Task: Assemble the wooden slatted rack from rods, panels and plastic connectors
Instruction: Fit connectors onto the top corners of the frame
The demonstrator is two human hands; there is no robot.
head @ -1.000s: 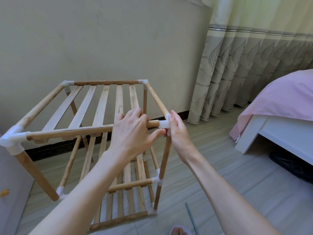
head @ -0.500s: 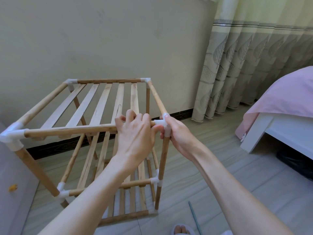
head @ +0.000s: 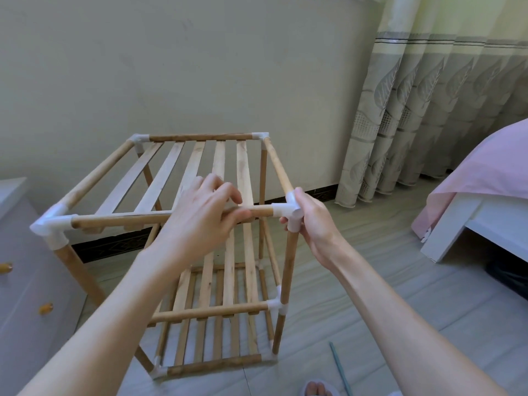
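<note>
The wooden slatted rack point(head: 200, 312) stands upright on the floor with three slatted tiers joined by white plastic connectors. My left hand point(head: 200, 215) grips the top front rod point(head: 120, 220) close to its right end. My right hand point(head: 314, 221) holds the white corner connector point(head: 285, 208) at the top front right, fingers curled round it from the right. The other top front connector point(head: 53, 224) sits at the left corner.
A beige wall is right behind the rack. Patterned curtains point(head: 428, 110) hang at the right. A bed with a pink sheet point(head: 485, 178) stands far right. A white drawer unit point(head: 25, 281) with orange knobs is at the left. A thin green stick point(head: 340, 367) lies on the floor.
My left hand has slid a little left along the top front rod, uncovering its right end. My right hand stays on the corner connector. The view has shifted slightly.
</note>
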